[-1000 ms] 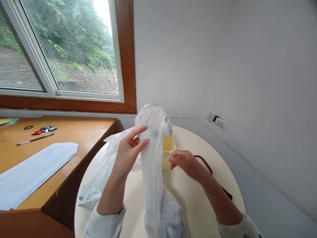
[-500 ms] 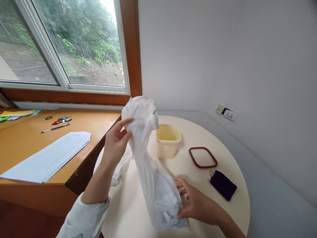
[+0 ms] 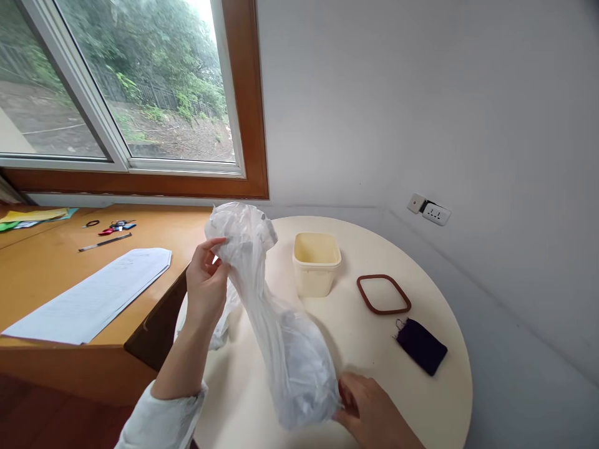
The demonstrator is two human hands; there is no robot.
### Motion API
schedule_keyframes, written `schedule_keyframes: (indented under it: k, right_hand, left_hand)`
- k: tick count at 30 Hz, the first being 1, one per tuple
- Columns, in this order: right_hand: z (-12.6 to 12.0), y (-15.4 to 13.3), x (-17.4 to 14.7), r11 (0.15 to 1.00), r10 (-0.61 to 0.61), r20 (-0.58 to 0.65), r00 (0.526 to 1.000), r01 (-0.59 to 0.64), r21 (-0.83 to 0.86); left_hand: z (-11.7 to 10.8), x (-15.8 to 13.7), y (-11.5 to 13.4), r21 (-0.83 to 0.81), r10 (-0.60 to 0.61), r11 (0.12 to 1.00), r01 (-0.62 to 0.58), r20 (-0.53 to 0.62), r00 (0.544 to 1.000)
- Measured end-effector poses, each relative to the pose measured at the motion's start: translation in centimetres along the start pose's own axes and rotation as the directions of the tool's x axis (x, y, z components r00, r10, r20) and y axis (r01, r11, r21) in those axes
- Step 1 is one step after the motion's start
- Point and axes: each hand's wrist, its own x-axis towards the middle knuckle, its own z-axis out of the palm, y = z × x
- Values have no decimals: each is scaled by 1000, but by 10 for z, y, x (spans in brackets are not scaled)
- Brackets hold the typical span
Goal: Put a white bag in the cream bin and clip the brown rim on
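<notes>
A crumpled white plastic bag point(image 3: 262, 293) stretches slantwise above the round table, between my two hands. My left hand point(image 3: 206, 280) pinches it near its bunched upper end. Down at the bag's lower right corner, the fingers of my right hand point(image 3: 367, 405) are closed on its edge. Behind the bag stands a cream plastic tub point(image 3: 316, 274), with no lid on it. A second piece of white plastic point(image 3: 224, 321) lies on the table, partly hidden behind my left hand and the bag.
On the cream round table point(image 3: 374, 237) lie a brown rounded-square ring point(image 3: 384, 312) and a dark purple pouch point(image 3: 422, 347). A wooden desk point(image 3: 154, 231) at the left carries white paper point(image 3: 93, 296), a pen point(image 3: 105, 242) and small items. A wall with a socket point(image 3: 437, 214) bounds the right.
My left hand has moved left and slightly down with the bag's upper end. My right hand's fingers, spread before, have closed on the bag's lower corner.
</notes>
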Motion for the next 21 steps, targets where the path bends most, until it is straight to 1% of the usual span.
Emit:
schedule_keyframes:
  k: [2, 4, 7, 9, 11, 14, 15, 19, 21]
  right_hand:
    - [0, 1, 2, 997, -41, -34, 999, 39, -66]
    - [-8, 1, 2, 992, -95, -69, 993, 89, -88]
    - [-33, -1, -4, 985, -173, -94, 980, 175, 12]
    - [-52, -3, -8, 972, -198, -144, 970, 213, 99]
    - [-69, -3, -11, 959, -188, -228, 955, 229, 166]
    - [-86, -3, -12, 928, -154, -347, 925, 256, 270]
    - [-91, -4, -13, 921, -149, -361, 921, 262, 288]
    - [-102, -9, -14, 912, -147, -342, 928, 261, 316]
    - [-106, -9, -15, 898, -104, -403, 909, 260, 355]
  left_hand:
    - [-2, 0, -3, 6, -8, 1000, 8, -15, 1000]
    - [-5, 0, -6, 7, -16, 1000, 17, -30, 999]
    - [-9, 0, -11, 22, -29, 999, 30, -59, 998]
    - [-13, 0, -15, 39, -34, 999, 37, -87, 996]
    - [-16, -2, -21, 49, -41, 998, 47, -114, 993]
    - [-19, -6, -31, 51, -59, 997, 66, -131, 990]
    - [-19, -8, -34, 49, -69, 996, 76, -132, 989]
    - [-18, -18, -43, 48, -131, 989, 139, -137, 982]
    - [-18, -23, -45, 48, -154, 986, 162, -133, 979]
